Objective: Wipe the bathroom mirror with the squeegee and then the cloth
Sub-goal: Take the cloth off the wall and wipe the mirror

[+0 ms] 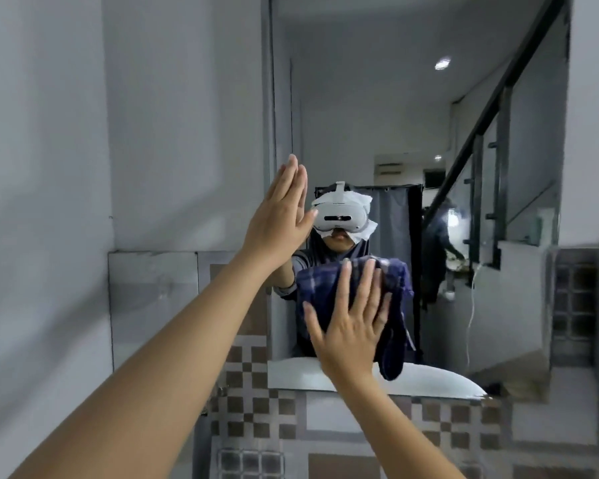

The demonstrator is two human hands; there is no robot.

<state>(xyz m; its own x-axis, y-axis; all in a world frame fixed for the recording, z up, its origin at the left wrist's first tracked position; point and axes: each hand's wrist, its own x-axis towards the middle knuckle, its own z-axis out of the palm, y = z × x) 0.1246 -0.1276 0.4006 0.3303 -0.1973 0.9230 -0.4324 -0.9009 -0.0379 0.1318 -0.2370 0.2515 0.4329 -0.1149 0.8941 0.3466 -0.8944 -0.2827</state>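
Observation:
A tall wall mirror [377,108] fills the upper right of the head view. My right hand [351,326] presses a dark blue checked cloth [396,305] flat against the lower part of the glass, fingers spread; one end of the cloth hangs down to the mirror's bottom edge. My left hand [279,219] is flat and empty, fingers together, palm against the mirror's left edge. No squeegee is in view.
The mirror reflects a person with a white headset, a staircase rail and a second person further back. A grey wall [135,133] lies left of the mirror. Brown and grey checked tiles [256,409] cover the wall below it.

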